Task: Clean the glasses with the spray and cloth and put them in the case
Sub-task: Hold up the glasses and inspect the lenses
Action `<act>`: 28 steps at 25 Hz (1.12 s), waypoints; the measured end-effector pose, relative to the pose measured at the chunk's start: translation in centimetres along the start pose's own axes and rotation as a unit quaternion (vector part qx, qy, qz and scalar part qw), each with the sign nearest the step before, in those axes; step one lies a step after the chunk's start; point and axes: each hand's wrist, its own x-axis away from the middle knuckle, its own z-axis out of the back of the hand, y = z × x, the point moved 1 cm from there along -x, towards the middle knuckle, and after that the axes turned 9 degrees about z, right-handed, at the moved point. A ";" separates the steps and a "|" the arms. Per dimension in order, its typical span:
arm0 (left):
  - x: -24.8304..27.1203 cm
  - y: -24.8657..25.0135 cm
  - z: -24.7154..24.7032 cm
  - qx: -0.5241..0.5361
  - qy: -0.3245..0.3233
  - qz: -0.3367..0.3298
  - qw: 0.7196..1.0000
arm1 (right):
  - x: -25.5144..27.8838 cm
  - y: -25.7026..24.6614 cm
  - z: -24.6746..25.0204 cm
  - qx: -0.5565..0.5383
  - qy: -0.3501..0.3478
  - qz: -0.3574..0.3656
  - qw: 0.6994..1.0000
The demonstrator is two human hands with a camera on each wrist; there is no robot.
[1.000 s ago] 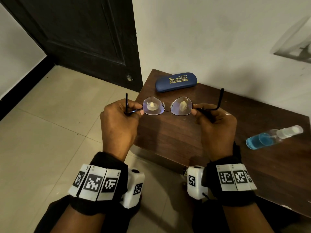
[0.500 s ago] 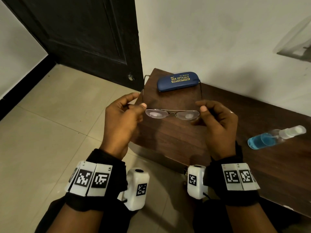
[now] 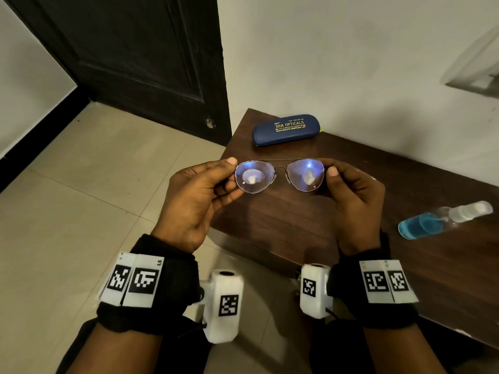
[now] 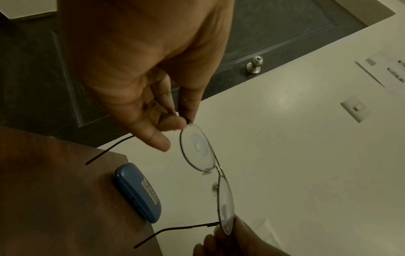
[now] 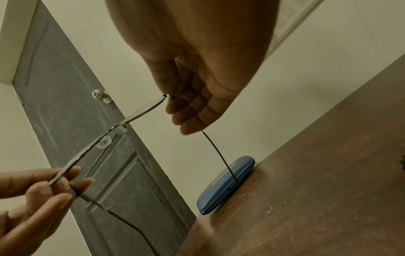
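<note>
Thin metal-framed glasses [image 3: 252, 176] hang in the air over the near left corner of the brown table [image 3: 297, 225], lenses facing me and temples unfolded, pointing away. My left hand [image 3: 232, 168] pinches the frame's left end between thumb and fingertips [image 4: 186, 121]. My right hand [image 3: 328, 171] pinches the right end [image 5: 168, 97]. The blue glasses case [image 3: 286, 129] lies closed at the table's far left by the wall, with a small yellow edge showing behind it. The spray bottle [image 3: 442, 222] with blue liquid lies on its side at the right.
A dark door [image 3: 135, 63] with a metal knob [image 4: 254, 66] stands left of the table, above a tiled floor [image 3: 67, 211]. A white wall backs the table. The case [image 4: 140, 192] sits close under the temple tips.
The glasses have rolled from lying flat, lenses edge-on, to lenses facing me. Both hands kept their hold on the frame ends and shifted slightly.
</note>
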 end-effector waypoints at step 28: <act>-1.6 -3.5 0.1 -0.514 0.151 -0.150 0.831 | 0.8 2.5 0.7 0.272 -0.128 -0.178 0.937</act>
